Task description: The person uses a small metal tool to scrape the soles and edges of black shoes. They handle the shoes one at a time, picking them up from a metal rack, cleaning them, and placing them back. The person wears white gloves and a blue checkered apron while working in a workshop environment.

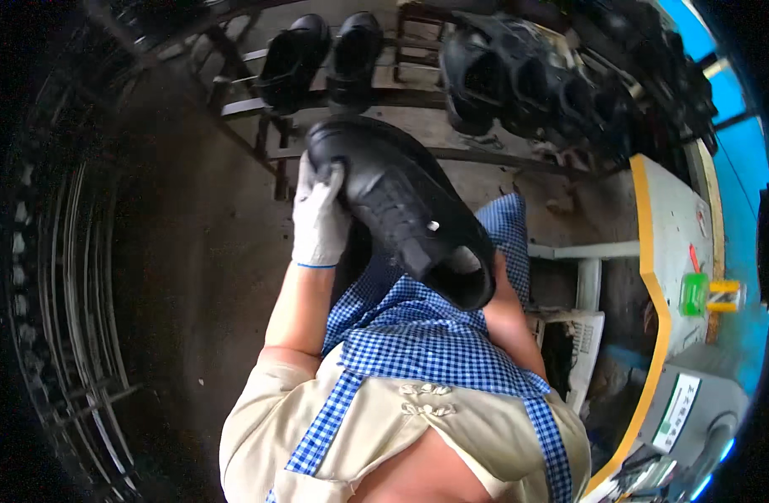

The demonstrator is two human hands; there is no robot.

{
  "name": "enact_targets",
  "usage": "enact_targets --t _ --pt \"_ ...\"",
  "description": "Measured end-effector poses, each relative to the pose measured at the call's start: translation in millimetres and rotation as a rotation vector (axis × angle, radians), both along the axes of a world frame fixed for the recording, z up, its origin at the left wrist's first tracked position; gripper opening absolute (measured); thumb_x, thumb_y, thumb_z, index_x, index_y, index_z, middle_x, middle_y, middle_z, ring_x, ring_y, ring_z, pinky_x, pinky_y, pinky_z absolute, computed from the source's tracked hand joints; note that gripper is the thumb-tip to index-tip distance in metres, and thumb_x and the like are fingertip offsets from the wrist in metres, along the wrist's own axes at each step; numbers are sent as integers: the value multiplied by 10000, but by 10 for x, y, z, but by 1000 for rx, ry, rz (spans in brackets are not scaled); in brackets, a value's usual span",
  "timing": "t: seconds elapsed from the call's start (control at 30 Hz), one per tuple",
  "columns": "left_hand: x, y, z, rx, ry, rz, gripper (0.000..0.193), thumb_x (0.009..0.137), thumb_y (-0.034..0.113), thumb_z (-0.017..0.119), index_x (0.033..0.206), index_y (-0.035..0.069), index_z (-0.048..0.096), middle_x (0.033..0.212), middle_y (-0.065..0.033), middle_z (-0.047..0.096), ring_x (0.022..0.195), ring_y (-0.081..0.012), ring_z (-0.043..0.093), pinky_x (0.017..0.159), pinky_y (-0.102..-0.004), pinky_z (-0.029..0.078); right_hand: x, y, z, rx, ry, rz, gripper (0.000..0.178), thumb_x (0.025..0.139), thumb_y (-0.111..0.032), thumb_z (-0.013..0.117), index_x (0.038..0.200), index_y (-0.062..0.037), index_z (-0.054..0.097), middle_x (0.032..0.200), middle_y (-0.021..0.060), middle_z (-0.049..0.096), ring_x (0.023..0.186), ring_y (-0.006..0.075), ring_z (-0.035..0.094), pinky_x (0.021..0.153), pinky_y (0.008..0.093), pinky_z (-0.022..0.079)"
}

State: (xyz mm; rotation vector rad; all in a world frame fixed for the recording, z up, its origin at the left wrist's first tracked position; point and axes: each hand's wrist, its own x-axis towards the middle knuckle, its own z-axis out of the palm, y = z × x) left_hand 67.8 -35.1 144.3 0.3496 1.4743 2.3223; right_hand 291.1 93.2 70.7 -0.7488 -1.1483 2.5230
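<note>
A black lace-up shoe [393, 201] is held up in front of my body, its toe toward the upper left and its opening toward the lower right. Something pale shows inside the opening, and a small white spot sits on its upper. My left hand [319, 214], in a white glove with a blue cuff edge, grips the toe end, with the thumb over the upper. At the heel end, my right hand [502, 281] is closed around the far side; most of its fingers are hidden behind the shoe.
Ahead, a low metal rack [393, 96] bears a pair of black shoes [353, 59] on the left and several more [477, 80] on the right. To my right stands a yellow-edged white workbench [674, 243] with a green container [694, 294] and a grey machine [695, 407]. Metal racking [87, 318] lines the left.
</note>
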Motion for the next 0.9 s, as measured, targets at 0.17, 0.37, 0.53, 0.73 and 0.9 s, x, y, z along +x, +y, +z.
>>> enact_targets --t 0.17,0.37,0.53,0.73,0.9 --pt "-53 -24 -10 85 95 -134 617 784 73 697 1332 -12 427 1249 -93 526 1128 -188 518 995 -320 419 23 350 -455 382 -291 97 260 976 -215 533 1184 -73 599 854 -52 594 531 -2 331 483 172 264" --pt "10 -46 110 -102 304 -514 720 683 186 816 1283 -54 498 1172 -133 596 1075 -204 583 966 -329 452 -303 477 672 1436 130 -18 272 871 -25 616 1137 -60 660 797 61 596 596 107 540 555 247 439" --pt "181 2 88 -88 160 -649 691 696 186 805 1265 -68 506 1149 -138 615 1065 -198 590 957 -325 459 -355 382 1281 1668 107 135 375 790 -53 698 1143 -181 689 740 64 572 557 179 567 506 301 467" --pt "232 6 70 -104 185 -621 683 699 195 802 1255 -74 510 1147 -150 617 1054 -197 595 947 -324 465 -312 320 1273 1826 50 74 410 746 -79 724 1128 -226 699 688 38 526 508 190 548 458 328 457" --pt "244 26 100 -118 229 -673 685 703 249 804 1241 -69 524 1128 -141 628 1035 -191 603 927 -322 475 -311 335 1330 1826 56 53 414 725 -95 741 1129 -172 691 678 28 512 503 180 542 453 325 451"
